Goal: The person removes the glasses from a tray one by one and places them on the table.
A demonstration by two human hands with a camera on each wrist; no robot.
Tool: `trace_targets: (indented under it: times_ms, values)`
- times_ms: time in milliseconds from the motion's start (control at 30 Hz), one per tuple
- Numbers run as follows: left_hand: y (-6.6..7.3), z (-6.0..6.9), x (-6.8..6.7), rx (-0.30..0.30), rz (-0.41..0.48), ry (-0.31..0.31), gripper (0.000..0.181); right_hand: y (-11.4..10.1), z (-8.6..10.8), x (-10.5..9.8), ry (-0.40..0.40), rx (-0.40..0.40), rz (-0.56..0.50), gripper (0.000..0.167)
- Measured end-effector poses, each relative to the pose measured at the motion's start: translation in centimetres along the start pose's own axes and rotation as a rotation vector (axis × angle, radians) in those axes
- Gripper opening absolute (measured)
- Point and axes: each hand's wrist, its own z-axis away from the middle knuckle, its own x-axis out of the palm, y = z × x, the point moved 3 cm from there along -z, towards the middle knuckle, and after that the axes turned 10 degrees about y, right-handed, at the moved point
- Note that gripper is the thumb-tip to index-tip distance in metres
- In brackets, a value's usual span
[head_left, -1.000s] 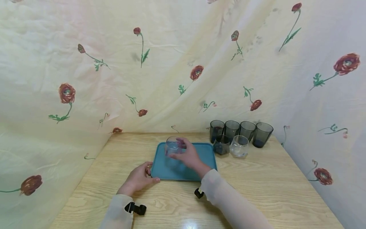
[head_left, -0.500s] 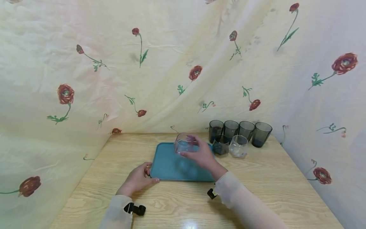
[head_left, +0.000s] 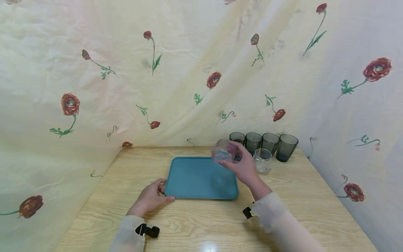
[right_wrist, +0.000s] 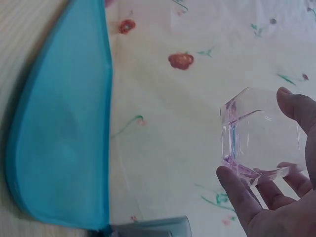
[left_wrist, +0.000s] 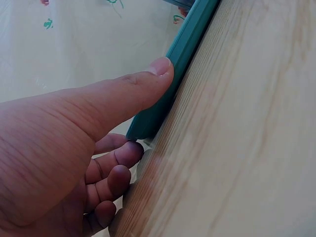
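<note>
My right hand (head_left: 241, 164) grips a clear, faintly pink glass (head_left: 222, 154), held up over the back right corner of the blue tray (head_left: 192, 178). In the right wrist view the thumb and fingers are around the faceted glass (right_wrist: 261, 133). My left hand (head_left: 151, 196) holds the tray's near left corner. The left wrist view has that thumb along the tray's front edge (left_wrist: 163, 98), with the other fingers curled at the corner. The tray lies flat on the wooden table. Behind the right hand, a dark short glass is mostly hidden.
Several tall smoky glasses (head_left: 287, 148) stand in a row at the back right of the table (head_left: 195, 224). In front of them is a clear short glass (head_left: 262, 161). A flowered cloth (head_left: 176, 87) hangs behind the table and at its sides.
My right hand has carried the pink glass to the right and slightly up, from over the tray's middle to its back right corner. The left hand has stayed at the near left corner.
</note>
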Motion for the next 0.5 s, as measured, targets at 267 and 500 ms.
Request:
trace_targets:
  times_ms: [267, 500]
  values:
    - [0.0, 0.1, -0.1, -0.006, -0.009, 0.006, 0.092, 0.3, -0.9, -3.6, 0.114, -0.033, -0.017, 0.072]
    - [0.1, 0.1, 0.0, -0.001, -0.013, 0.001, 0.093, 0.6, -1.5, -5.8, 0.176, -0.004, -0.019, 0.071]
